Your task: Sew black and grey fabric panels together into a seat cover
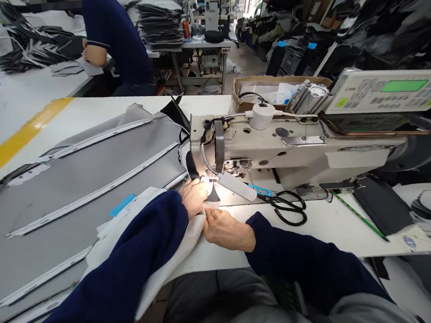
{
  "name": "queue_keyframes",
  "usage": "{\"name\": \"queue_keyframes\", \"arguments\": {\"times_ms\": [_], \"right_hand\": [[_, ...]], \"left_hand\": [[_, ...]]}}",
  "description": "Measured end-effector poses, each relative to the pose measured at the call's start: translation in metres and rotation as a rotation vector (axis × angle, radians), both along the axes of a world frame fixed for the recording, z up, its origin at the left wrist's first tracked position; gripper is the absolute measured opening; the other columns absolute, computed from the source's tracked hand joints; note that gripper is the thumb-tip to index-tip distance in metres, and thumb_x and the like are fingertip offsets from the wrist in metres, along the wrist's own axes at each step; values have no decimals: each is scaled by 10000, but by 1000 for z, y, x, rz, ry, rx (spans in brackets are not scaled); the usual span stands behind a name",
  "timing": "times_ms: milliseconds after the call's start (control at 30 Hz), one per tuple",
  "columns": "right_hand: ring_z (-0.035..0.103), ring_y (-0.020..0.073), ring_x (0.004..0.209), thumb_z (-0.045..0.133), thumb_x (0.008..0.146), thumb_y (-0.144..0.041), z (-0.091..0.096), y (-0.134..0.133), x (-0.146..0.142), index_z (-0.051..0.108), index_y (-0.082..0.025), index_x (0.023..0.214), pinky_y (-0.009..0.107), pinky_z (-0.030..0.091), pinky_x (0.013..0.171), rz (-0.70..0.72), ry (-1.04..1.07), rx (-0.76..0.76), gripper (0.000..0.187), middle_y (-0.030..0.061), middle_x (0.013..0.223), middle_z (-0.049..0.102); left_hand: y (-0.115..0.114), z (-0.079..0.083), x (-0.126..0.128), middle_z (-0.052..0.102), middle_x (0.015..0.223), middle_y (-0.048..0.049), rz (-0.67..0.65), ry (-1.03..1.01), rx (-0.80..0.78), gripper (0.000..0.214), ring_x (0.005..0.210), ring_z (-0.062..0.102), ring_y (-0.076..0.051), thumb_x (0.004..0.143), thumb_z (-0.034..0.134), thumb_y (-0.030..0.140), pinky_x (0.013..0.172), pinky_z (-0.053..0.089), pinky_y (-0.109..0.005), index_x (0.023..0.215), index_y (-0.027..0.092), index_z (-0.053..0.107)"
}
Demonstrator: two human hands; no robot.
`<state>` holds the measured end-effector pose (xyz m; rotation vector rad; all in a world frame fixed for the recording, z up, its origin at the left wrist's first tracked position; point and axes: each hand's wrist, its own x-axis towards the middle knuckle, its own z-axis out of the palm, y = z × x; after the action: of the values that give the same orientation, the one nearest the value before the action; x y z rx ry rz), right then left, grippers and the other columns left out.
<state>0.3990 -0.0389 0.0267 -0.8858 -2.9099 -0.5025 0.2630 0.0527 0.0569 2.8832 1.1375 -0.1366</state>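
Grey sheeting (78, 179) with pale strips sprawls over the left of the table (333, 229), its right end reaching up to your sewing machine (270, 149), and you're working right in that bright patch below the head! Your left hand (193, 198) rests palm-down with fingers bunched close by the needle area; whether it grips anything, I cannot tell. Just to the near right, your right hand (226, 228) has thumb and forefinger pinched on the edge of the white cloth (184, 241), which runs beneath your left sleeve and drops past the table's near side. Looks like the lining-up step to me: edge being steadied for the stitch. What the next move calls for, I'd judge, is a flat, even edge and fingertips well off the needle. Watch those black-handled scissors (289, 208) too, lying near, just right of your work!
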Motion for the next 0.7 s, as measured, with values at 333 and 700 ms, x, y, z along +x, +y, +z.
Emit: {"name": "queue_keyframes", "arguments": {"times_ms": [333, 700], "right_hand": [[640, 395, 967, 469, 840, -83, -9, -5, -14, 616, 115, 1047, 637, 467, 845, -64, 14, -6, 322, 364, 1025, 624], [534, 416, 1131, 450, 864, -117, -29, 8, -30, 588, -12, 1200, 677, 393, 932, -193, 184, -280, 378, 274, 1200, 587]], "left_hand": [[-7, -6, 9, 633, 909, -123, 105, -69, -5, 174, 946, 517, -287, 781, 522, 224, 781, 348, -419, 768, 155, 682], [-7, 1, 15, 630, 885, -108, 160, -77, 2, 177, 958, 538, -287, 804, 508, 193, 843, 368, -425, 775, 144, 676]]}}
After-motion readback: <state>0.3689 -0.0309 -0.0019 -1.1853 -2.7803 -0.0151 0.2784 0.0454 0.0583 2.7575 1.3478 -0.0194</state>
